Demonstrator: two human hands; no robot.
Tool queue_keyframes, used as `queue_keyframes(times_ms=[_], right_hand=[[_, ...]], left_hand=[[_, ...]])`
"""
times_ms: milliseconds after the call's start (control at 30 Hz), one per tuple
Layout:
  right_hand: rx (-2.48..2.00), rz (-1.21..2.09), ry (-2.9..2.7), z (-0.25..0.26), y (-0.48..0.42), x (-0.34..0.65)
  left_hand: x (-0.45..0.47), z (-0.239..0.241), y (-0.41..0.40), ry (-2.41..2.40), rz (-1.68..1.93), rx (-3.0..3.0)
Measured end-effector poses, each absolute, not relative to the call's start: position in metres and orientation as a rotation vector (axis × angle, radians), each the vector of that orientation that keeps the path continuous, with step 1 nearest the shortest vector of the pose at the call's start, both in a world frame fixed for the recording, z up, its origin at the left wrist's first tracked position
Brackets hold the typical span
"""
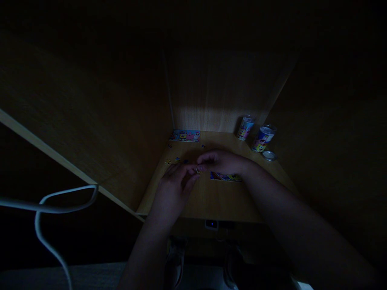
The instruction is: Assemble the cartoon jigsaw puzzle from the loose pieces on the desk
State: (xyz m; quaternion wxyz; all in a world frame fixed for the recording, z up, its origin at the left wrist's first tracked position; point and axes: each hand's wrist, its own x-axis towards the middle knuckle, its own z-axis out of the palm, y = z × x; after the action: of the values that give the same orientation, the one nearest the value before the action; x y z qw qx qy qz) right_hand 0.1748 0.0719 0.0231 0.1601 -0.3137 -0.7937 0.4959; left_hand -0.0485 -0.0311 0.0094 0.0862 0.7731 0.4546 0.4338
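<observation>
Over the middle of the wooden surface, the fingertips of both hands meet. My left hand [173, 183] is closed in a pinch on a small jigsaw puzzle piece [197, 170], whose pale edge shows. Reaching in from the right, my right hand [220, 161] has its fingers curled and closed at the same spot; whatever is between its fingertips is hidden. Under the right wrist lies a colourful joined puzzle strip [223, 177], partly covered. Loose pieces lie left of the hands, among them a yellow one [167, 162] and a blue one [177, 159].
A joined cartoon puzzle strip [185, 135] lies at the back left. Two cartoon-printed cans, one farther back [246, 128] and one nearer [263, 139], stand at the right beside a round lid [269, 155]. Wooden panels enclose the dim surface. A white cable [66, 208] hangs at left.
</observation>
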Motion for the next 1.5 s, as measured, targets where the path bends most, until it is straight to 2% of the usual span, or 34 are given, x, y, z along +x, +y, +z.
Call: queue_keyframes(times_ms=[533, 900, 1500], right_hand=[[-0.721, 1.502, -2.248, 0.0254, 0.0699, 0.1704], [-0.895, 1.348, -2.265, 0.0243, 0.0725, 0.1733], [-1.048, 1.32, -2.338, 0.0239, 0.074, 0.1768]], left_hand=[[-0.0502, 0.0064, -0.0306, 1.336, 1.302, 2.333], [-0.0506, 0.0057, -0.0304, 1.402, 1.294, 2.11], [-0.0458, -0.0002, -0.026, 1.504, 1.079, 2.34]])
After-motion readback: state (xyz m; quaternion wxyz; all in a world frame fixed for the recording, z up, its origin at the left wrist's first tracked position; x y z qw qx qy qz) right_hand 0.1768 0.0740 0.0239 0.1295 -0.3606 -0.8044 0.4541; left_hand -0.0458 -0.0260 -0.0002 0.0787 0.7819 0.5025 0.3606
